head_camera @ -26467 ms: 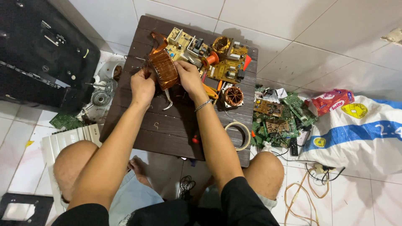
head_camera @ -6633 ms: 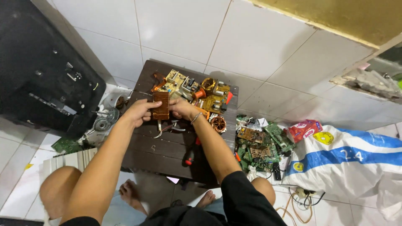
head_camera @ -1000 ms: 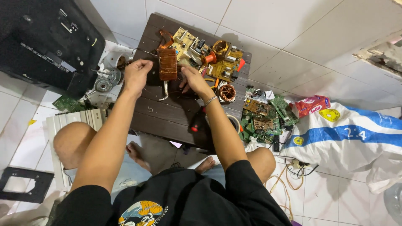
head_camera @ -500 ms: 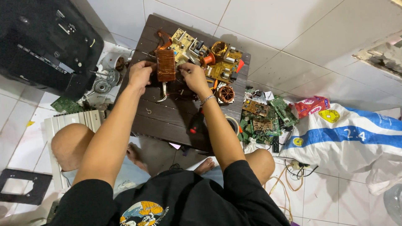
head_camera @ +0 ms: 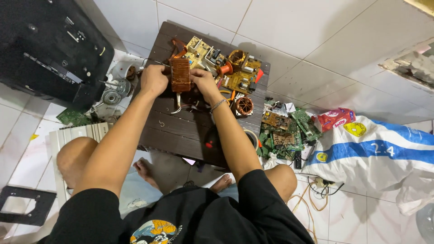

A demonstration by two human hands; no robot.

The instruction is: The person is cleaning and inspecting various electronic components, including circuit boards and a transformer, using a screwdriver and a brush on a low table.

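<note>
Near the far edge of the dark slatted tabletop, just short of yellow circuit boards and a copper coil toward its right edge, the left hand and right hand clasp a copper-wound transformer, long axis running near-to-far.

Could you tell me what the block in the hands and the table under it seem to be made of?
The block looks like copper wire wound tight: reddish-brown, ribbed, faintly glossy. The table seems to be dark-stained wood or a wood-look composite, judging by its parallel planks and matte finish.
</note>
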